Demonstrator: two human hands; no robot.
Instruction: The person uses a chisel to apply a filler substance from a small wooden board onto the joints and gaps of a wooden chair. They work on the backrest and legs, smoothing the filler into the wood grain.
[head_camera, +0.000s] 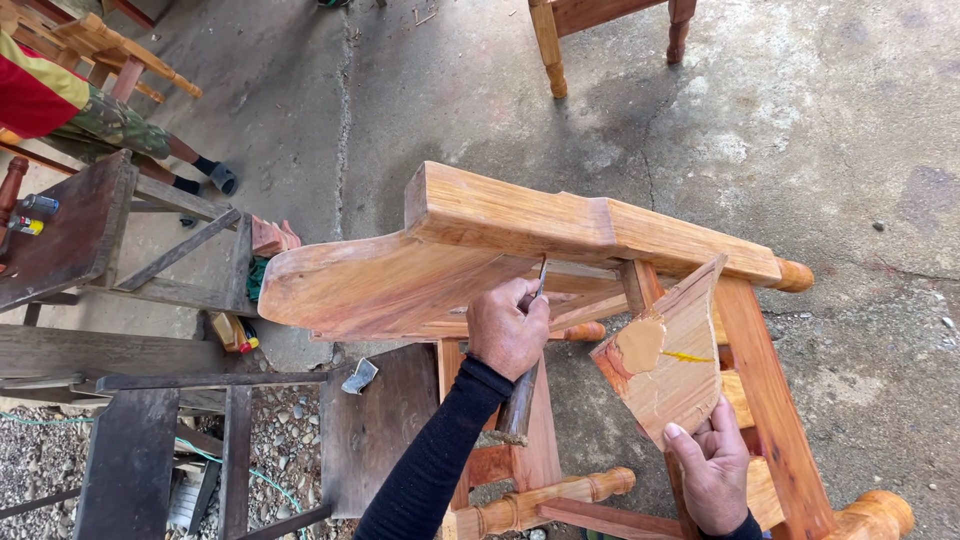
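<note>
A varnished wooden chair (500, 225) lies tipped over on a dark wooden stand. My left hand (507, 328) grips a tool with a wooden handle (517, 405); its thin metal blade (541, 276) touches the joint under the chair's top rail. My right hand (712, 468) holds up a flat scrap of wood (670, 350) by its lower end. On that scrap sits a blob of tan putty (640, 343) with a yellow streak beside it.
Dark wooden furniture frames (130, 440) stand at the left. A person's leg and sandal (195, 165) show at the upper left by a light wooden chair (100, 45). Another chair's legs (550, 50) stand at the top. The concrete floor (850, 150) stretches right.
</note>
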